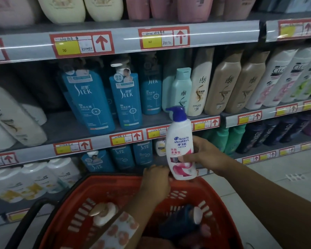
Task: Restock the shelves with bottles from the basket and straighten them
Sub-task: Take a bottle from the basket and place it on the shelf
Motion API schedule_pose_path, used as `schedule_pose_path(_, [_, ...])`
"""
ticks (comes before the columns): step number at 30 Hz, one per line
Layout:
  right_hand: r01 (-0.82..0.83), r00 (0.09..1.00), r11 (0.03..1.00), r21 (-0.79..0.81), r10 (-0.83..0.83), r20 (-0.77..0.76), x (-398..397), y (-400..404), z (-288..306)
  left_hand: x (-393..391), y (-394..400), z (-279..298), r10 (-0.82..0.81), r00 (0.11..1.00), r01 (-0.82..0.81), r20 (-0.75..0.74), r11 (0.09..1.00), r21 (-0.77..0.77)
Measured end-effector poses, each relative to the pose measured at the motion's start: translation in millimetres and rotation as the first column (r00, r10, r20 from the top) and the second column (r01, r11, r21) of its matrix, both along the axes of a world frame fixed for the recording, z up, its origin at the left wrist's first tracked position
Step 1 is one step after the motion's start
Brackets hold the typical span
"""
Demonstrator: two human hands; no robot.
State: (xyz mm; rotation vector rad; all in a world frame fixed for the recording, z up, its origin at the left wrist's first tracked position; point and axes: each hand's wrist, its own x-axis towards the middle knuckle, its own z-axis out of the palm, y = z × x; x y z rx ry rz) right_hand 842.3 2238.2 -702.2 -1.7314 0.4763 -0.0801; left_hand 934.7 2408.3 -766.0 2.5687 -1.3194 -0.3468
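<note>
My right hand (203, 157) grips a white pump bottle (180, 141) with a blue pump head and a pink flower label, held upright in front of the lower shelf edge. My left hand (156, 180) is below it, above the far rim of the red basket (75, 203), with its fingers curled against the bottle's lower left edge; whether it holds the bottle is unclear. In the basket lie a cream bottle with a gold cap (102, 212) and a dark blue bottle with a white cap (183, 223).
The middle shelf (65, 130) carries blue pump bottles (90, 99), a mint bottle (180, 87), tan bottles (224, 85) and white bottles (276, 78), with a gap at the left. Lower shelves hold more blue, green and dark bottles. Pale floor tiles (276, 177) lie at the right.
</note>
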Motion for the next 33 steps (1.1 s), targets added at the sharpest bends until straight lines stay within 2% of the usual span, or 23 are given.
schedule_pose_path(7, [-0.001,0.999,1.0,-0.019,0.0,-0.045,1.3,-3.3,-13.0,-30.4,5.5,14.7,-0.079,0.997,0.079,-0.006,0.981,0.177])
schedule_pose_path(10, [-0.01,0.996,1.0,-0.013,0.009,-0.083,3.2,-0.7,-20.9,-31.2,17.3,19.6,-0.061,0.998,0.061,-0.003,0.977,0.204])
schedule_pose_path(13, [-0.029,0.994,0.999,-0.019,0.027,-0.103,5.6,1.3,-25.3,-25.8,27.9,25.5,0.024,0.995,-0.007,-0.101,0.986,0.164])
schedule_pose_path(15, [-0.043,0.992,0.998,-0.035,0.039,-0.116,8.6,1.2,-27.1,-16.8,26.7,31.2,0.113,0.961,-0.08,-0.251,0.987,0.138])
schedule_pose_path(17, [-0.049,0.991,0.997,-0.062,0.041,-0.126,13.9,-2.5,-30.5,-3.1,14.6,35.8,0.179,0.86,-0.152,-0.478,0.984,0.094])
schedule_pose_path(19, [-0.061,0.988,0.993,-0.097,0.046,-0.144,20.7,-7.7,-34.4,12.0,-3.4,31.6,0.176,0.767,-0.187,-0.616,0.981,0.048])
schedule_pose_path(25, [-0.116,0.976,0.982,-0.148,0.085,-0.199,44.8,-17.2,-45.4,41.7,-29.9,-5.7,0.135,0.673,-0.232,-0.727,0.972,-0.034])
schedule_pose_path(30, [-0.122,0.968,0.981,-0.149,0.085,-0.237,60.1,-18.0,-66.0,63.0,-36.5,-27.4,0.06,0.644,-0.278,-0.762,0.947,-0.161])
schedule_pose_path(33, [-0.126,0.957,0.973,-0.191,0.068,-0.281,64.0,-21.0,-80.9,70.8,-41.0,-34.6,0.042,0.719,-0.195,-0.694,0.97,-0.143])
